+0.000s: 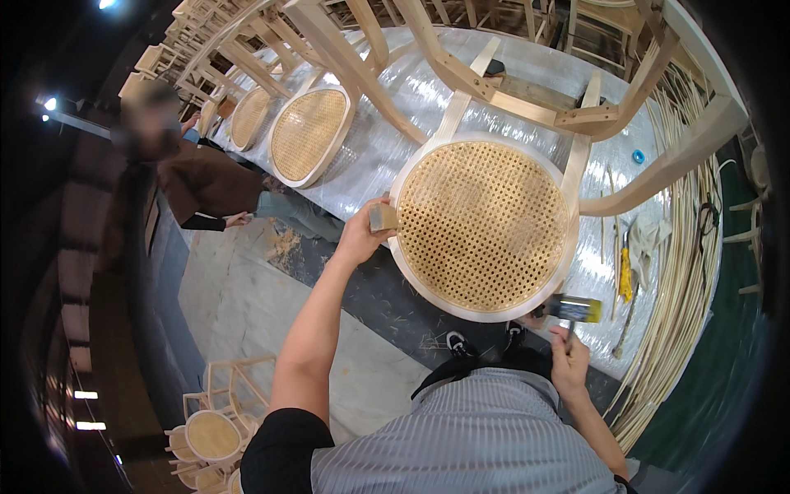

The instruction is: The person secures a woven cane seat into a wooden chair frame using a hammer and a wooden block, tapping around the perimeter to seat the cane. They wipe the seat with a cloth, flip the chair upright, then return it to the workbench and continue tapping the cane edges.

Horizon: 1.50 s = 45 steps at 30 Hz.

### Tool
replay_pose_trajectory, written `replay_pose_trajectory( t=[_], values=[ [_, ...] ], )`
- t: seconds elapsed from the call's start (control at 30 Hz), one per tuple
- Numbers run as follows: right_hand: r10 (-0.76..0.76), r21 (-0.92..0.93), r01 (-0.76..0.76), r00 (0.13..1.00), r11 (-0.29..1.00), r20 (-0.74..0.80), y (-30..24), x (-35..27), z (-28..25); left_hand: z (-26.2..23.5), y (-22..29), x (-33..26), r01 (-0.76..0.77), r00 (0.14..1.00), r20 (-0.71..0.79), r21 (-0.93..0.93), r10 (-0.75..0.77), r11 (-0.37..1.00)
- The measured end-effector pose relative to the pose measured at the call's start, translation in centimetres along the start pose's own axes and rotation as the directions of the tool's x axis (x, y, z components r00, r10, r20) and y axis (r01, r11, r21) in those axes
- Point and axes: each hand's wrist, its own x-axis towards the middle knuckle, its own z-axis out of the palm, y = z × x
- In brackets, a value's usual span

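Note:
A round chair seat [485, 226] of woven cane in a pale wooden rim lies in front of me, its chair frame [510, 107] stretching away over the table. My left hand [360, 235] is closed around a small wooden block [383, 217] at the seat's left edge. In my right hand [569, 362] is the handle of a mallet [576, 309], whose black and yellow head is beside the seat's lower right rim. The mallet's head looks slightly blurred.
Plastic film covers the table [370, 165]. More cane seats [309, 136] stand farther left, near a person in brown [206, 181]. A yellow-handled tool [625, 276], a blue tape roll [638, 156] and long cane strips [675, 329] lie right. Chairs [212, 434] are stacked lower left.

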Motion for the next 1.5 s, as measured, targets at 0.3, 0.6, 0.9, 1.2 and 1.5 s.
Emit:
replay_pose_trajectory(
  t=[0.3,0.6,0.9,1.2,1.5],
  values=[
    [-0.303,-0.033,0.309,0.945,0.951,0.121,-7.0,0.4,11.2,-0.2,-2.6,0.1,-0.111,0.991,0.081,0.072,0.105,0.991],
    [-0.412,-0.032,0.419,0.901,0.907,0.14,-14.3,4.8,17.6,-0.5,-3.5,0.8,-0.152,0.978,0.154,0.046,0.143,0.987],
    [-0.468,-0.304,0.515,0.856,0.801,0.218,-13.5,9.3,20.6,-0.1,-3.0,1.9,-0.293,0.945,0.183,0.104,0.271,0.951],
    [-0.529,-0.234,0.552,0.834,0.8,0.16,-13.2,8.8,22.2,0.4,-3.3,0.9,-0.241,0.963,0.146,0.083,0.228,0.967],
    [-0.534,-0.279,0.562,0.827,0.778,0.176,-11.9,7.8,21.4,1.1,-3.1,-0.6,-0.301,0.953,0.073,0.14,0.293,0.943]
  ],
)
